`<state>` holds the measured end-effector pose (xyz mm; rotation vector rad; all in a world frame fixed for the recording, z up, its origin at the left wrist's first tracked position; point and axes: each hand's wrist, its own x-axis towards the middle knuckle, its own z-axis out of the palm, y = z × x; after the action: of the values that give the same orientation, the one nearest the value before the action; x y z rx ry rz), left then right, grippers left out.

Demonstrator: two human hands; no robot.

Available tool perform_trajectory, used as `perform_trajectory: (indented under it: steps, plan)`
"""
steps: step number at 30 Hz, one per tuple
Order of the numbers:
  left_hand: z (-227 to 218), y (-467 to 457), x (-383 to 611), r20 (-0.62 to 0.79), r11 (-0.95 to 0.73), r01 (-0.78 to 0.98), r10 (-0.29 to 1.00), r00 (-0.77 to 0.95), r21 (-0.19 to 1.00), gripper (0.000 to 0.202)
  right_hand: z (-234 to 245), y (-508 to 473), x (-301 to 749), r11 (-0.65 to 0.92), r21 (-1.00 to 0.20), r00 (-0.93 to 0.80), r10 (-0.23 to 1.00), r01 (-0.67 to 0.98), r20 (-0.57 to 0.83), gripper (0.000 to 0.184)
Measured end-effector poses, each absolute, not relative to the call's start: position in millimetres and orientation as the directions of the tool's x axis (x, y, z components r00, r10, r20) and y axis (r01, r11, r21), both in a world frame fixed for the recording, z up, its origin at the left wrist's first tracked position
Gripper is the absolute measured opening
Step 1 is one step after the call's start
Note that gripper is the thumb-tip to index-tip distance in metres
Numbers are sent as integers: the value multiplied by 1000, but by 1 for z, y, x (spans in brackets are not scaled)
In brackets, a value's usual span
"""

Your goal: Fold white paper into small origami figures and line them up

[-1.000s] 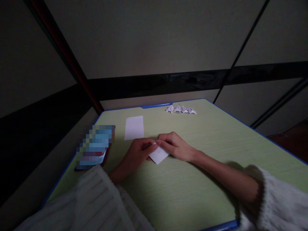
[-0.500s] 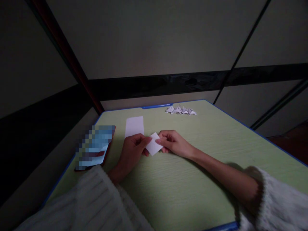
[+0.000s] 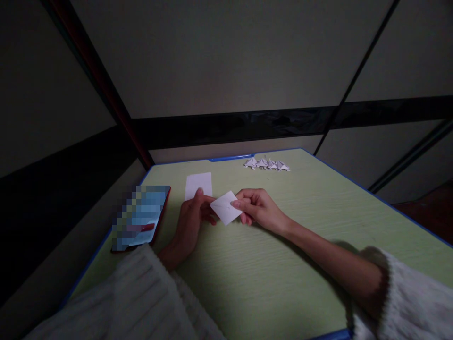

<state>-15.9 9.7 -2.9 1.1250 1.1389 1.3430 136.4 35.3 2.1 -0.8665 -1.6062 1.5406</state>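
A small white paper square [image 3: 225, 208] is held up off the pale green table [image 3: 283, 255], tilted like a diamond. My right hand [image 3: 260, 210] pinches its right corner between thumb and fingers. My left hand [image 3: 193, 219] is beside the paper's left corner, fingers curled and touching that edge. Just behind my left hand lies a stack of white paper sheets [image 3: 198, 183].
A phone [image 3: 139, 217] with a lit screen lies at the table's left edge. Several small folded white paper pieces [image 3: 266, 164] sit in a row near the far edge. The table has a blue rim [image 3: 230, 156]. White knitted sleeves cover both forearms.
The paper was pressed flat on the table under both hands; it has been lifted and turned, and both hands have moved slightly away from me with it.
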Motion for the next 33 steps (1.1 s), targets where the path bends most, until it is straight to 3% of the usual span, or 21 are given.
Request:
perform_trajectory:
  steps: [2,8,18,26,33]
  plan:
    - [-3,10,-16,32,-38,-135,998,-45,990,40,0,36,136,75,-997,-497,865,-7,68,25]
    - [-2,10,-14,40,-40,78,999,2,996,18,-3,34,135,115,-993,-518,850,9,94,20]
    - [-12,14,-18,7,-4,-109,1000,26,994,17,-6,34,135,301,-937,-505,790,-175,348,25]
    - [-11,14,-18,-30,36,-84,997,70,996,21,-6,35,142,427,-903,-538,751,-47,383,21]
    - [-3,10,-17,-20,11,80,993,116,997,20,-4,37,146,533,-846,-567,697,1,439,18]
